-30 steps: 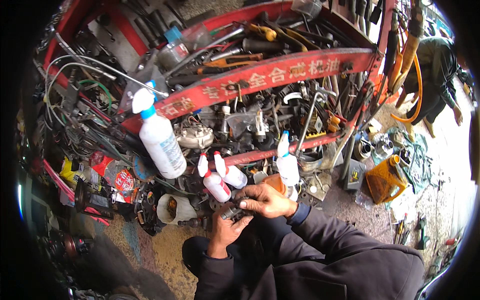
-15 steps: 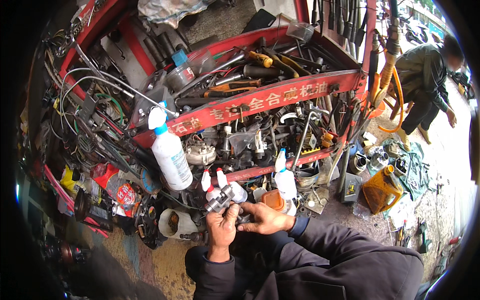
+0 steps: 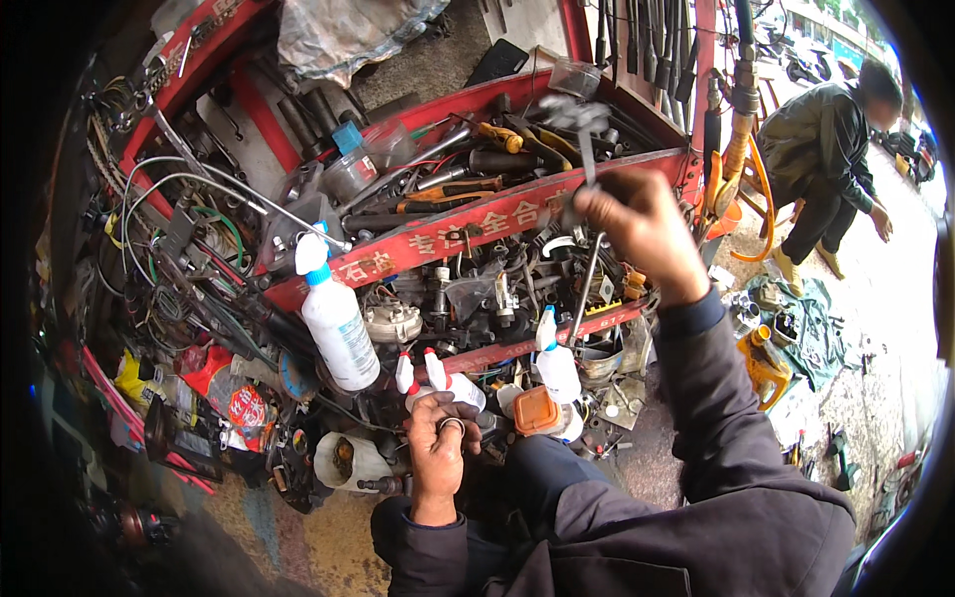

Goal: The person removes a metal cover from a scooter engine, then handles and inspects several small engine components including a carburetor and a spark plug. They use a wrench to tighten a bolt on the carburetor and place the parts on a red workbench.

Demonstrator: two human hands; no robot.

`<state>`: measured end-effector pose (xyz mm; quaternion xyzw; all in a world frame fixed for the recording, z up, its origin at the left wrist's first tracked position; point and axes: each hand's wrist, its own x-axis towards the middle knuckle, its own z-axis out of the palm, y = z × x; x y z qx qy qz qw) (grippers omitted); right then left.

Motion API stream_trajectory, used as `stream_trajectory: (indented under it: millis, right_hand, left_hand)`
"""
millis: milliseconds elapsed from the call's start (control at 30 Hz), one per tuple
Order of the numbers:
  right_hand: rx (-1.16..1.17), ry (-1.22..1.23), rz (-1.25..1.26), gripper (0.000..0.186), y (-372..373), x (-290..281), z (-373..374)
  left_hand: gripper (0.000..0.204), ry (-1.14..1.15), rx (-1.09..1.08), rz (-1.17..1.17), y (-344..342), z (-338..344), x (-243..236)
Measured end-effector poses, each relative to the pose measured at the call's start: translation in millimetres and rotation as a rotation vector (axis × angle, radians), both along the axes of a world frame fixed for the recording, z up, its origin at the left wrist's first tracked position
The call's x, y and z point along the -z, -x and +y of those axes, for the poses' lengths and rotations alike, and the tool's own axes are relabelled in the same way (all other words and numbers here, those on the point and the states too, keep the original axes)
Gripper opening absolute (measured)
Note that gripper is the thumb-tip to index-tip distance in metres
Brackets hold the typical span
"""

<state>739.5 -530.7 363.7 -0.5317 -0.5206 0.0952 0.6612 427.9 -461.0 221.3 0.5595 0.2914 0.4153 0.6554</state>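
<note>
A large white spray bottle (image 3: 340, 333) stands beside the red rack (image 3: 391, 251). Next, the left hand (image 3: 436, 456) curls its fingers around a small ring-like part (image 3: 452, 421). Further right, the right hand (image 3: 642, 229) grips a metal tool (image 3: 587, 159) upright, its blurred head above the rack's tools.

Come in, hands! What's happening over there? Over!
Right hand: up, gripping metal tool, blurred. Left hand: low, curled, shiny ring showing. Small white spray bottles just beyond left hand.
</note>
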Motion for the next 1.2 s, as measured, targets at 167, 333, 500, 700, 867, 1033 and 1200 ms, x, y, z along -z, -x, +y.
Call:
stream_trajectory:
  millis: [167,333,500,700,867,1033,1200]
  right_hand:
    - [0.558,0.382,-0.187,0.050,-52.5,-31.5,9.5]
    - [0.574,0.049,-0.177,0.044,-66.5,-16.2,28.0]
    - [0.748,-0.042,-0.277,0.046,-63.6,3.1,27.2]
    - [0.887,-0.102,-0.083,0.052,-24.6,27.8,9.9]
    - [-0.038,-0.092,-0.379,0.039,70.5,50.8,13.2]
    - [-0.614,0.017,-0.524,0.039,114.1,36.7,26.6]
    - [-0.509,-0.027,-0.549,0.022,102.6,14.5,38.2]
  left_hand:
    - [0.017,-0.003,0.002,-0.014,2.1,-0.8,-7.6]
    - [0.012,0.023,-0.083,-0.049,0.0,3.1,-6.4]
    - [0.005,0.101,-0.024,-0.128,7.7,5.1,-7.5]
    - [0.008,0.260,-0.011,-0.312,13.0,4.1,-16.3]
    - [0.011,-0.010,0.091,-0.209,-2.7,5.3,-33.1]
    - [0.020,-0.014,0.179,-0.262,-19.8,8.7,-63.5]
    - [0.027,-0.053,0.176,-0.270,-33.0,9.6,-87.5]
